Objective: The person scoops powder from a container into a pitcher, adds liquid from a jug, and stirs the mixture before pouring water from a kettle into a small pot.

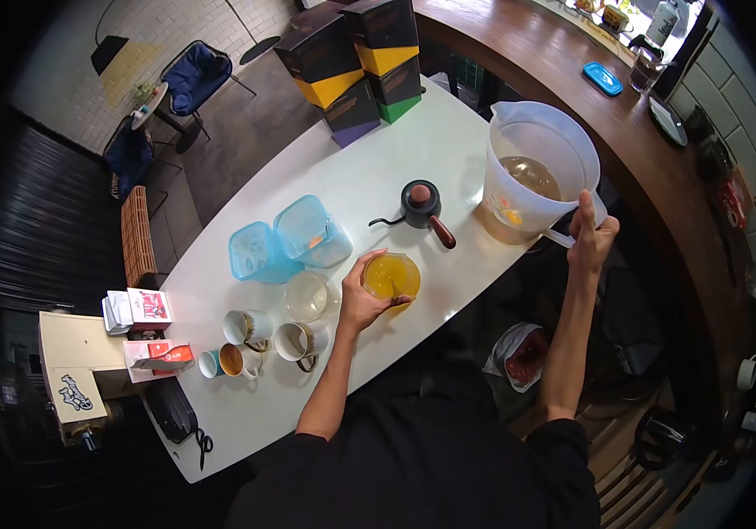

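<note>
My left hand [367,298] is wrapped round a glass of yellow-orange liquid [392,275] on the white table. At the right, my right hand [591,234] grips the handle of a large translucent pitcher [528,167], which holds some brownish liquid. The pitcher is near the table's right edge; whether its base touches the table is hard to tell. A small dark kettle [420,209] with a wooden handle stands between the glass and the pitcher. Left of my left hand are a clear round container [311,297] and two light blue containers [254,253].
Several cups [301,342] stand at the lower left of the white table [237,423]. Beyond them are scissors [204,448], a black case [169,411] and packets [150,309]. Stacked dark boxes [351,110] stand at the far end. A wooden counter [563,79] curves along the right.
</note>
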### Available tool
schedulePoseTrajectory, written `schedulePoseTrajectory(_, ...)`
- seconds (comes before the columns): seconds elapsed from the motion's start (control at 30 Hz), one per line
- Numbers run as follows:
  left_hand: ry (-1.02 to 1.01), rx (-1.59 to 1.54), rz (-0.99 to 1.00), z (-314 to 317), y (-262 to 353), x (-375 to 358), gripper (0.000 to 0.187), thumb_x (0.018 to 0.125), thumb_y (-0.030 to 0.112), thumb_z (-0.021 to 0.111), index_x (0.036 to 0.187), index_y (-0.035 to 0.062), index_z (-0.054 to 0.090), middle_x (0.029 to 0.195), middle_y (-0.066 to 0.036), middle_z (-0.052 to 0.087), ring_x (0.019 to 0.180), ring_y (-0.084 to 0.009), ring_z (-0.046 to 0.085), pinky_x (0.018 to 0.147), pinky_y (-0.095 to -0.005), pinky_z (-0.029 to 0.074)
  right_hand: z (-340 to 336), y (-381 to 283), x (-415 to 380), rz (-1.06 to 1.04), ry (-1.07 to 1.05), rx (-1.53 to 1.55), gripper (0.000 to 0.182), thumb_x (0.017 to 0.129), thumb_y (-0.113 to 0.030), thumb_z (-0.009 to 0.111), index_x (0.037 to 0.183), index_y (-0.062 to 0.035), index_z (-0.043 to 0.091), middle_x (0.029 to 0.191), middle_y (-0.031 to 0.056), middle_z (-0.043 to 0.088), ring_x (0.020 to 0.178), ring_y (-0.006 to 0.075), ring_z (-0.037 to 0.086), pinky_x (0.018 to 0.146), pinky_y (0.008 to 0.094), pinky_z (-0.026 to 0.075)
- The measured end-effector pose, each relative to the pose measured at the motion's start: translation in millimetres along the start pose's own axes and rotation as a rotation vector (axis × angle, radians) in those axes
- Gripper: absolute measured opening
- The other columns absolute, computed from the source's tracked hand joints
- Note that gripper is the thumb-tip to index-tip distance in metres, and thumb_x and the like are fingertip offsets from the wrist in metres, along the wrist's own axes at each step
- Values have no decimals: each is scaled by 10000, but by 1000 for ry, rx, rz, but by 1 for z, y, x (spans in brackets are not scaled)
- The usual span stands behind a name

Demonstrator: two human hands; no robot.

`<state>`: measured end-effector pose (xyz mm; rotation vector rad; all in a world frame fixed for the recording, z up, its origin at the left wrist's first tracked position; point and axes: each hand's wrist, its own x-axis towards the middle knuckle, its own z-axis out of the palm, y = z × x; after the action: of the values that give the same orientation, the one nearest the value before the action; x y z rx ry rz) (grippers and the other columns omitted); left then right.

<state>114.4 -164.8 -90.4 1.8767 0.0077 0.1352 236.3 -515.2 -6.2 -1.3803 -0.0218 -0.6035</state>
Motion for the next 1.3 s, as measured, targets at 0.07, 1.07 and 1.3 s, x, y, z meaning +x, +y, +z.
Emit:
schedulePoseTrajectory(0.07,-8,-9,2,0,-4,1,910,558,216,1003,1319,10,548,1315,-119,621,1211,-205,601,1068,-361,477,4,9,2,8,7,29,460,922,-219,758,535,-112,534,512,-87,426,442,9,317,444,265,170)
schedulePoseTrajectory(1.07,-6,341,-6,-6,18,-71,925,852,218,778,1543,-42,222,1480,-277,401,1355,-385,464,1127,-447,385,115,85,-121,138,-611,-932,371,985,-330,578,1018,39,562,828,283,685,793,472,678,716,558,517)
schedulePoseTrajectory(1.3,92,285,117,-8,28,-87,754,849,123,764,1486,25,373,1331,-198,515,1280,-335,521,1044,-425,473,102,59,-149,120,-468,-946,372,1003,-309,549,998,63,553,821,310,677,799,507,665,729,574,506)
